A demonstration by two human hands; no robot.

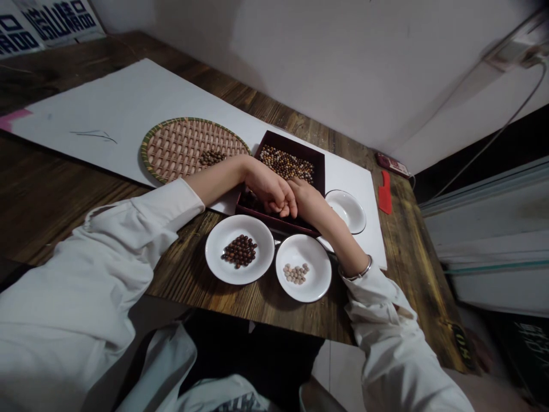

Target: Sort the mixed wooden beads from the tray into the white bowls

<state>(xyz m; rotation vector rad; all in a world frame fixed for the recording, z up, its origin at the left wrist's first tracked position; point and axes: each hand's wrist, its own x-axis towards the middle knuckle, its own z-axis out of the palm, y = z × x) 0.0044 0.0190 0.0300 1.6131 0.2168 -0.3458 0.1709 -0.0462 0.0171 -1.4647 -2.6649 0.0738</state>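
Note:
A dark maroon box (295, 146) holds many mixed brown, tan and pale beads (283, 162). Over its near half, my left hand (271, 186) reaches in from the left, palm side turned up, with fingers curled closed; whatever lies in them is hidden. My right hand (307, 199) comes from the right and meets the left one above the box, its fingers mostly covered by the left hand. Just in front, one white bowl (217, 260) contains dark brown beads (239, 252). Another white bowl (305, 293) beside it contains pale beads (295, 273).
A round woven tray (171, 146) with brown beads (212, 157) lies left of the box. To the right sit a white bowl (354, 212), partly behind my right arm, a red comb-like piece (385, 193) and a dark red device (391, 165). A white board (115, 109) lies underneath on the wooden table (189, 269).

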